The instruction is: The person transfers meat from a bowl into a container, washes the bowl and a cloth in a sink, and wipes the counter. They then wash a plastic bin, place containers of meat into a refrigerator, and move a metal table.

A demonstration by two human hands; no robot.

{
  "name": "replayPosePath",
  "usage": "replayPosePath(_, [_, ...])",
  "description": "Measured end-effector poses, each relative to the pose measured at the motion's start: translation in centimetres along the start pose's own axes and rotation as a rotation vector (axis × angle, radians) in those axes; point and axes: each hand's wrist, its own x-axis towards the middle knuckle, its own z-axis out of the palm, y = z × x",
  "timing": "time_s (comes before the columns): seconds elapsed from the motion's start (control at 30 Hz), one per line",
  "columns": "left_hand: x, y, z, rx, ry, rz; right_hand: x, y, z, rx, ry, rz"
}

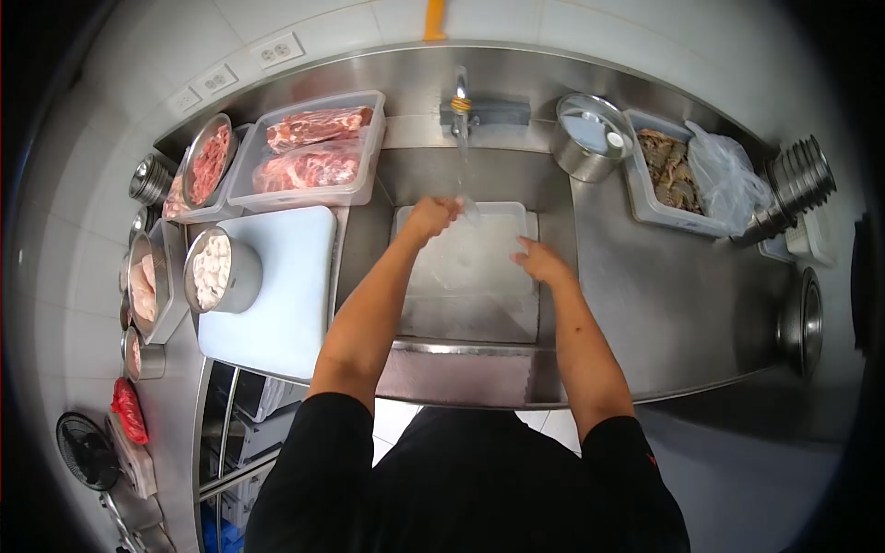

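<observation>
Over the steel sink point(369, 244), my left hand point(435, 219) is closed, its fingertips right by the water falling from the faucet point(461, 103). Something clear and blurred shows at those fingertips; I cannot tell whether it is a held thing or splashing water. Lower and to the right, my right hand point(544, 261) is open with fingers apart, holding nothing. Between and below both hands lies a translucent plastic tub point(529, 221) in the basin, with cloudy water in it.
Left of the sink are a white cutting board point(286, 276), a steel pot point(241, 276) of pale pieces and a plastic bin point(369, 175) of raw meat. On the right stand a lidded steel pot point(583, 164) and a tub point(645, 205) of shellfish beside a plastic bag point(728, 180).
</observation>
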Motion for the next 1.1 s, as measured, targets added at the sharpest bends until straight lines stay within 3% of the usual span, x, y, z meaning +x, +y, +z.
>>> replayPosePath(0.1, [1.7, -7.9, -1.0, 0.209, 0.232, 0.161, 6.2, 7.7, 6.6, 0.004, -0.035, 0.078])
replayPosePath(0.17, [2.0, -13.0, -1.6, 0.445, 0.352, 0.098, 7.1, 9.3, 7.9, 0.051, -0.009, 0.142])
replayPosePath(0.23, [0.6, -14.8, -2.7, 0.431, 0.164, -0.115, 7.1, 8.8, 7.6, 0.126, 0.026, 0.292])
replayPosePath(0.3, [0.9, -17.7, -2.0, 0.326, 0.175, -0.291, 7.8, 8.4, 7.4, 0.212, 0.0, 0.493])
replayPosePath(0.4, [2.5, -19.3, -1.9, 0.205, 0.199, -0.423, 10.6, 12.2, 11.6, -0.036, 0.258, 0.317])
replayPosePath(0.5, [3.5, -20.3, -1.3, 0.146, 0.247, -0.434, 12.0, 13.4, 12.2, -0.012, 0.236, 0.392])
replayPosePath(0.6, [6.9, -26.0, -0.6, 0.258, 0.245, -0.319, 10.7, 9.5, 8.9, 0.359, 0.071, 0.539])
replayPosePath(0.67, [7.9, -28.0, -0.4, 0.068, 0.213, -0.356, 9.2, 5.5, 6.2, 0.379, 0.134, 0.552])
replayPosePath(0.7, [7.6, -27.4, -0.5, -0.178, 0.194, -0.45, 8.8, 4.6, 5.4, 0.39, 0.169, 0.56])
replayPosePath(0.77, [7.3, -25.3, 0.1, -0.487, 0.204, -0.59, 9.5, 6.5, 4.3, 0.102, 0.34, 0.267])
replayPosePath(0.93, [5.5, -19.4, 3.5, -0.702, 0.223, -0.753, 4.7, -2.6, -2.7, -0.004, 0.495, 0.215])
replayPosePath(1.03, [7.2, -22.3, 6.1, -0.675, 0.161, -0.7, 1.8, -5.2, -4.5, 0.02, 0.494, 0.218])
replayPosePath(1.1, [10.8, -27.4, 8.4, -0.69, 0.047, -0.646, -0.3, -6.9, -5.3, 0.039, 0.502, 0.183])
